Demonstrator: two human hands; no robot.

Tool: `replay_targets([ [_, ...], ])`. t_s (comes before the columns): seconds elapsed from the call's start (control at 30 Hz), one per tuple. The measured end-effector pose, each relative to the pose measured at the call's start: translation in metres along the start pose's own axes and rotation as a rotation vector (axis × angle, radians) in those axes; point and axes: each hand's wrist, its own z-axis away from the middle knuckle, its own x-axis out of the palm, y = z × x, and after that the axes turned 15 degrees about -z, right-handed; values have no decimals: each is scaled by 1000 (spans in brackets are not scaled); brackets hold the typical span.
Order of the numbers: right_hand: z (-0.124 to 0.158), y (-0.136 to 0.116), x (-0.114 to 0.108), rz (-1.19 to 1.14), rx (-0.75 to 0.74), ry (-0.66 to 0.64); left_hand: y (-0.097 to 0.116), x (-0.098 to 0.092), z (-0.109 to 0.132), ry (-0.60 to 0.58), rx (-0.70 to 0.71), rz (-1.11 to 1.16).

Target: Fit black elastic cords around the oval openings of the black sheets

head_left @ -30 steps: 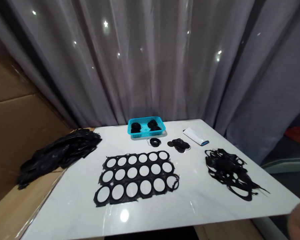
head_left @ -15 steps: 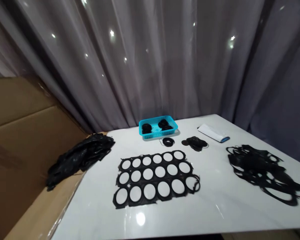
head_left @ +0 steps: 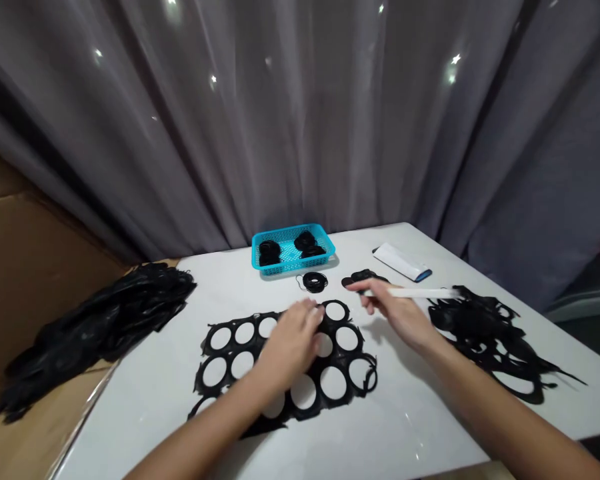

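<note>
Holding a slim white pen-like tool beside a flat black rubber-like sheet with rows of round holes

The sheet lies on the person's side of a bright blue plastic mesh basket. Left hand rests on it, fingers bent; whether they pinch it cannot be told. Right hand, right of the basket and nearer the person, is closed around the tool. The sheet looks light, floppy and easily torn at its thin edges; the broader webs between holes seem the safer hold. The glossy white tabletop beneath the basket may let it slide. Behind the basket hangs a pleated grey curtain with star-shaped glints
</note>
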Motion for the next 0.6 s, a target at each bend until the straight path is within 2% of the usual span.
replay_targets([
  [0.13,-26,58,8,-101,201,-95,23,28,3,-92,32,22],
  [0.23,-34,84,4,-89,267,-164,31,37,9,-137,14,36],
  [0.4,-42,94,-9,139,283,-265,29,40,13,-226,26,35],
  [0.6,-46,93,-8,189,317,-293,29,43,13,-227,50,5],
])
